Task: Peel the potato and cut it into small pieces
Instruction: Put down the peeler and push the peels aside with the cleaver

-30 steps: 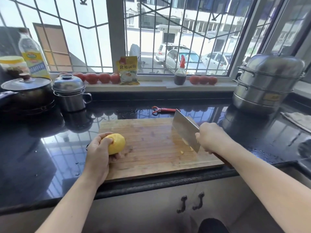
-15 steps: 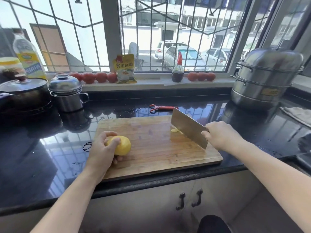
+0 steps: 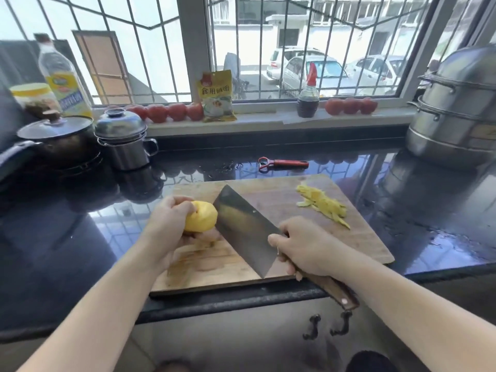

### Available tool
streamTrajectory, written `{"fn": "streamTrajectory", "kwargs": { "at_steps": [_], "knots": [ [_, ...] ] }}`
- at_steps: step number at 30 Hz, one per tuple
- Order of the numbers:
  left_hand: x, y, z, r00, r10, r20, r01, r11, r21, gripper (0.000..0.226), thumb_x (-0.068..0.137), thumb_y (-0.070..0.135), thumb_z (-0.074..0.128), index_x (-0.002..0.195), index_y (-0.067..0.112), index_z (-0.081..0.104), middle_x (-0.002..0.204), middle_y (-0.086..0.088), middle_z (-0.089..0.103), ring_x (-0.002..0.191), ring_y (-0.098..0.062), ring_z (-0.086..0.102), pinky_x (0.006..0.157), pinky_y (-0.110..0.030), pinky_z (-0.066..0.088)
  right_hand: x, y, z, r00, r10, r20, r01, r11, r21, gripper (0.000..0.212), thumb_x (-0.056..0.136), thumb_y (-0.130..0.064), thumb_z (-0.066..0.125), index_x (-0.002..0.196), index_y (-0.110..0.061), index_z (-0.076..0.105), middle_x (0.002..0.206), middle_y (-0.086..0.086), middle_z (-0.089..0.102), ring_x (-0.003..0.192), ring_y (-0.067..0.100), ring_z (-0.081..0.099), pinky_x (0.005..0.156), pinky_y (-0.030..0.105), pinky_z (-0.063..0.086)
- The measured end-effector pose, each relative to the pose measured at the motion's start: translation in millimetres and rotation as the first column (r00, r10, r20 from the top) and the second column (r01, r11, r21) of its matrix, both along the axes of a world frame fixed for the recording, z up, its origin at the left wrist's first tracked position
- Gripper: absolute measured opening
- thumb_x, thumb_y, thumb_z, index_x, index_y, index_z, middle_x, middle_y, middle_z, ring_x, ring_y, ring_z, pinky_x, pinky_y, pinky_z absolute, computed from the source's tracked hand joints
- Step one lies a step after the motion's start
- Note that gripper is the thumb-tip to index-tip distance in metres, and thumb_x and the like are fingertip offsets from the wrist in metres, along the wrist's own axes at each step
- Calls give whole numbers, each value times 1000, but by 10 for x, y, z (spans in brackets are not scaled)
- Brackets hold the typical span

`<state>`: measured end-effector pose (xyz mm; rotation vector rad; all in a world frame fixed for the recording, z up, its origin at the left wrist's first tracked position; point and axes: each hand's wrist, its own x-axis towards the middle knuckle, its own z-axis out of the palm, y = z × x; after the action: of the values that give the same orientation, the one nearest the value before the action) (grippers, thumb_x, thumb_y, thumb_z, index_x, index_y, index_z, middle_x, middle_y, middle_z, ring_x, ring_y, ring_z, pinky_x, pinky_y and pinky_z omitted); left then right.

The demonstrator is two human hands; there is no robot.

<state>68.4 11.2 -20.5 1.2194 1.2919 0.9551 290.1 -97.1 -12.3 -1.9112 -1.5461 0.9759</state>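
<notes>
Your left hand (image 3: 163,232) curls round the peeled potato (image 3: 201,216), holding it on the left part of the cutting board (image 3: 281,200). The fingers wrap its far and near sides, so they sit close to where the blade will come down. Just to the right, the cleaver (image 3: 245,228) stands tilted, its flat almost touching the potato. Your right hand (image 3: 306,247) is clamped round the cleaver's handle, near the board's front edge. The potato looks round and wet; it may roll under the first cut and drag a fingertip beneath the edge. Further right lies the heap of peelings (image 3: 322,204). The board overhangs nothing, but the counter (image 3: 429,210) looks wet, so it may slide.
</notes>
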Motion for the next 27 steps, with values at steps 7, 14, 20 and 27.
{"fn": "streamTrajectory", "kwargs": {
  "at_steps": [7,14,20,27],
  "knots": [
    [47,-133,70,988,-136,-75,130,988,-77,18,103,12,53,117,21,62,107,-21,68,58,-26,67,53,-35,51,659,105,232,936,-176,304,172,984,40,27,101,-20,51,79,-8,60,63,11,65,41,18,60,44,30,53],
    [581,-162,-26,936,-327,-132,310,941,-134,15,106,14,52,119,19,57,115,-14,65,56,-25,66,46,-31,47,1246,133,342,880,-349,322,325,937,128,27,95,-16,54,73,-1,60,61,14,68,43,25,64,43,30,52],
    [488,-114,-2,452,53,-891,480,827,292,35,103,33,49,138,33,52,136,4,56,97,-28,68,75,-38,54,989,127,346,954,-298,43,288,944,161,29,101,-18,55,77,-3,62,52,7,59,41,19,54,44,28,47],
    [1387,-709,44,589,98,-802,752,295,589,91,95,32,58,164,33,-2,145,-8,23,127,-29,37,106,-46,42,869,264,334,896,-438,-64,443,892,89,27,97,-10,45,76,-7,63,60,11,59,44,20,56,47,29,48]
  ]
}}
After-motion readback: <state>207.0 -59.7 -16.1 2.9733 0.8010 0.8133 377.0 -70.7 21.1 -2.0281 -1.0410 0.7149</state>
